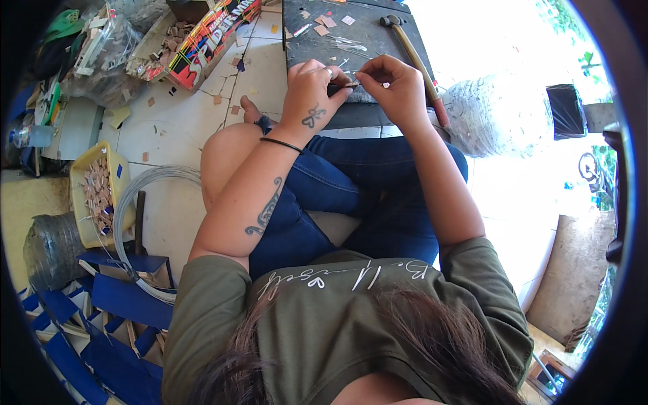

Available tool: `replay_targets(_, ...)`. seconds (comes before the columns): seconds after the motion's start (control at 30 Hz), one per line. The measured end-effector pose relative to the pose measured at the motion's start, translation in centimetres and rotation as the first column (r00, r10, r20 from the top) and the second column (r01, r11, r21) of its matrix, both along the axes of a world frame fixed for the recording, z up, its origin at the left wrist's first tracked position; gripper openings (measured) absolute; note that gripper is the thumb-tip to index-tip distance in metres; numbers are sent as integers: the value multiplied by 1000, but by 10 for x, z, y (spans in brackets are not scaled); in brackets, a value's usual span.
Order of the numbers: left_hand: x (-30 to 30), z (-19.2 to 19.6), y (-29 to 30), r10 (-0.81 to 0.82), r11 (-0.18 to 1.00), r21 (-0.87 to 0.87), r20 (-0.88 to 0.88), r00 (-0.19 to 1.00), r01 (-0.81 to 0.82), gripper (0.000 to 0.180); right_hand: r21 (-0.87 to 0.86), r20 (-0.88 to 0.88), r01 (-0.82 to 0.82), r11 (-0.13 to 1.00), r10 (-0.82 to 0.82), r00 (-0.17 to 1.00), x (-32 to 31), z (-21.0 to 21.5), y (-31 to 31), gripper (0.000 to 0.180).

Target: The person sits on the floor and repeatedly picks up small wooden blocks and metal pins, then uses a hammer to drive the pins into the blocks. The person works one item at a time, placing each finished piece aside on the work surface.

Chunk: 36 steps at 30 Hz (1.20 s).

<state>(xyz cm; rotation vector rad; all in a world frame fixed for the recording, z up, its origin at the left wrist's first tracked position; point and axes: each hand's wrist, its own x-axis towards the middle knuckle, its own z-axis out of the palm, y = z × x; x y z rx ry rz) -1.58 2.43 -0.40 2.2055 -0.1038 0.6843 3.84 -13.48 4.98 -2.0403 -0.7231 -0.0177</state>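
Note:
My left hand (pixel 312 89) is above the near edge of a low black work surface (pixel 302 50). Its thumb and fingers close on a small dark piece (pixel 349 85); a ring is on one finger. Facing it, my right hand (pixel 397 86) pinches with thumb and forefinger right by that piece; whatever sits between the fingertips is too small to name. Beyond my hands lie several thin pale strips (pixel 347 46) and small square chips (pixel 325 25). A hammer (pixel 413 57) with a wooden, red-ended handle rests along the surface's right side.
Left on the tiled floor are a printed cardboard box (pixel 206 50) of small chips, a stuffed plastic bag (pixel 101 67), a yellow basket (pixel 119 169) of chips, a wire coil (pixel 121 216) and blue panels (pixel 128 297). A large wrapped bundle (pixel 496 115) stands right.

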Motion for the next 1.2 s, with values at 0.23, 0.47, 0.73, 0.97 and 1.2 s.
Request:
replay_targets(0.23,-1,3,1,-15,999,29,28,999,14,14,11,61,-9,1000,9,998,2,-1,3,13)
replay_targets(0.47,4,5,-8,-46,998,-34,169,985,52,7,-122,106,-7,993,20,994,-3,4,5,13)
replay_targets(0.73,7,5,-6,-115,988,-78,212,970,134,8,-506,414,479,717,-284,865,32,1,-56,42)
replay_targets(0.97,7,10,-6,-154,970,-161,164,974,181,8,-587,359,415,695,-236,903,43,-11,-80,32)
replay_targets(1.2,4,15,-5,-177,967,-183,28,984,179,8,-113,-358,158,981,-189,915,-68,42,-91,39)
